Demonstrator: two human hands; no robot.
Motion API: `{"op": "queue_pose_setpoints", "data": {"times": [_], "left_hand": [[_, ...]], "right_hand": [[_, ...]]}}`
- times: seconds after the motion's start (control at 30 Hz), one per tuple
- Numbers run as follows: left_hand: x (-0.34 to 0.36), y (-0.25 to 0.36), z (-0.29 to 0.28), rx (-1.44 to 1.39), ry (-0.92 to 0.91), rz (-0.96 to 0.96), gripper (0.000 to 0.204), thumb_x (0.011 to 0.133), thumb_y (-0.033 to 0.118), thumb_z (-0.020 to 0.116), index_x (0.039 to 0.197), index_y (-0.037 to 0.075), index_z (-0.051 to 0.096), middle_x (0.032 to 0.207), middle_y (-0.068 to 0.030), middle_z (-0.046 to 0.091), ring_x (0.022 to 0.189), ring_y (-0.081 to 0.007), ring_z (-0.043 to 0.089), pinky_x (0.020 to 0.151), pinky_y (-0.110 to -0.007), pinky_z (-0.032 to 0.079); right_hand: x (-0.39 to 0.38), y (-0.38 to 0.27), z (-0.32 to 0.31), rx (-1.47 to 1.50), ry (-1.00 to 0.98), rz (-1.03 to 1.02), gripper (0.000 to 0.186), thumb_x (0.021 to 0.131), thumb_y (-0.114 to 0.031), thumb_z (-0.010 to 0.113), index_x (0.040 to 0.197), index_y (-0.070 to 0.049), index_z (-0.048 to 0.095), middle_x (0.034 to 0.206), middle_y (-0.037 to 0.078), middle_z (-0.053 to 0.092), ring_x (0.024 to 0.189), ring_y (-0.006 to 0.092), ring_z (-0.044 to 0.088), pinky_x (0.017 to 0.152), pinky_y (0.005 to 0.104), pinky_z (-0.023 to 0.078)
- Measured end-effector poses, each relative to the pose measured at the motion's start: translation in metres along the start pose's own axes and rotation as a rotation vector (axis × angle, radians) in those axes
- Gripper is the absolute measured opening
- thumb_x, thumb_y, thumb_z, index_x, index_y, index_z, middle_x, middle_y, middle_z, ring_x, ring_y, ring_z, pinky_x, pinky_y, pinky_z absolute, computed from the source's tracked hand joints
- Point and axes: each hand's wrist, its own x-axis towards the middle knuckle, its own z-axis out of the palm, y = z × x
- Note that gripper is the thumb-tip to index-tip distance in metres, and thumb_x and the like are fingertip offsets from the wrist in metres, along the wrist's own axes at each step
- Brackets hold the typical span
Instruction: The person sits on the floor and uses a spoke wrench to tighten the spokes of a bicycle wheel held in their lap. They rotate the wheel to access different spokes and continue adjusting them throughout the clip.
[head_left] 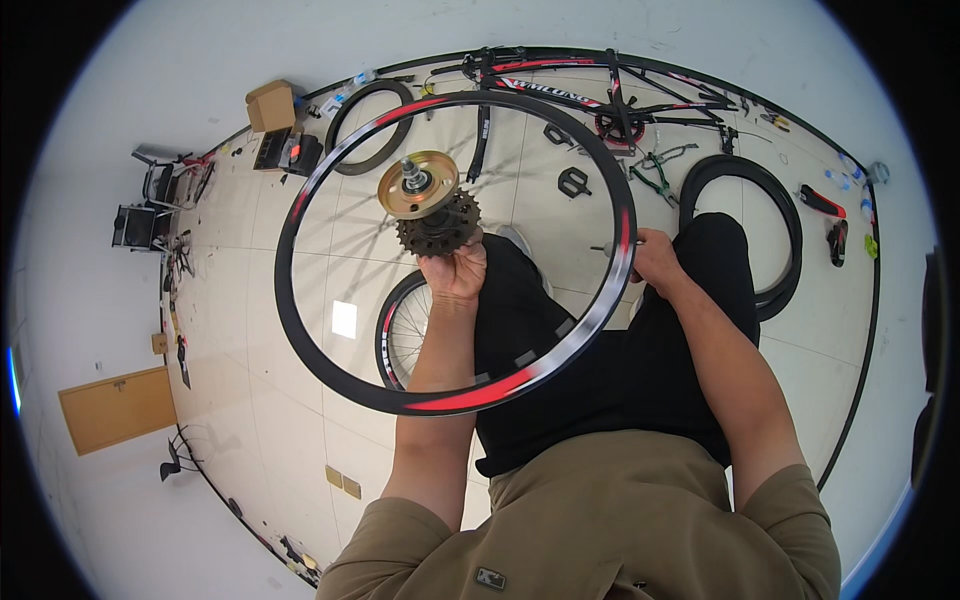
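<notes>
A bicycle wheel with a black, red and silver rim [478, 402] is held up over my lap. At its middle stand a dark sprocket cluster [436, 238], a gold-coloured disc [432, 190] and a threaded axle. My left hand [455, 270] grips the hub end just below the sprockets, its fingers partly hidden behind them. Faint, blurred streaks like spokes run between hub and rim. Close to the rim's right side, my right hand [655, 258] is closed on a thin dark rod-like tool [602, 248], whose kind I cannot make out.
A bicycle frame [545, 92] lies by the far wall, with pedals [574, 182] and green-handled pliers [655, 180] before it. Tyres [792, 240] lie at right, another tyre [342, 150] far left. A second wheel [388, 335] rests beside my left leg; boxes [270, 106] stand far left.
</notes>
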Motion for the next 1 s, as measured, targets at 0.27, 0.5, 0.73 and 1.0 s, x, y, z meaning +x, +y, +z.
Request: {"op": "queue_pose_setpoints", "data": {"times": [0.27, 0.5, 0.73, 1.0], "left_hand": [[-0.0001, -0.0011, 0.0019, -0.029, -0.008, -0.013, 0.043, 0.093, 0.034, 0.052, 0.121, 0.003, 0.056, 0.105, -0.0146, 0.060, 0.073, -0.0239, 0.056, 0.060, -0.026, 0.057], [0.0001, -0.0032, 0.0055, 0.007, 0.005, 0.009, 0.043, 0.093, 0.035, 0.051, 0.120, 0.002, 0.055, 0.105, -0.0150, 0.060, 0.072, -0.0235, 0.057, 0.058, -0.026, 0.057], [-0.0013, -0.0016, 0.0049, -0.006, 0.041, 0.008, 0.043, 0.093, 0.034, 0.052, 0.120, 0.002, 0.056, 0.105, -0.0154, 0.060, 0.069, -0.0228, 0.056, 0.056, -0.025, 0.056], [-0.0007, -0.0020, 0.0045, 0.003, 0.037, 0.007, 0.041, 0.093, 0.034, 0.052, 0.119, 0.003, 0.057, 0.106, -0.0133, 0.061, 0.072, -0.0227, 0.055, 0.057, -0.025, 0.056]], "right_hand": [[-0.0040, -0.0041, 0.0010, -0.013, -0.046, -0.025, 0.019, 0.078, -0.009, 0.069, 0.092, 0.002, 0.065, 0.067, 0.004, 0.056, 0.051, 0.0120, 0.053, 0.047, 0.0283, 0.047], [-0.0042, -0.0039, 0.0024, -0.035, -0.019, -0.021, 0.021, 0.078, -0.010, 0.070, 0.094, 0.003, 0.065, 0.067, 0.005, 0.056, 0.051, 0.0125, 0.053, 0.046, 0.0288, 0.047], [-0.0059, -0.0052, 0.0034, -0.044, -0.019, -0.042, 0.022, 0.079, -0.011, 0.069, 0.095, 0.003, 0.065, 0.068, 0.006, 0.057, 0.052, 0.0128, 0.054, 0.047, 0.0291, 0.048], [-0.0018, -0.0009, 0.0017, -0.032, -0.033, -0.022, 0.024, 0.079, -0.011, 0.069, 0.097, 0.003, 0.064, 0.065, 0.005, 0.056, 0.051, 0.0130, 0.054, 0.046, 0.0287, 0.047]]}}
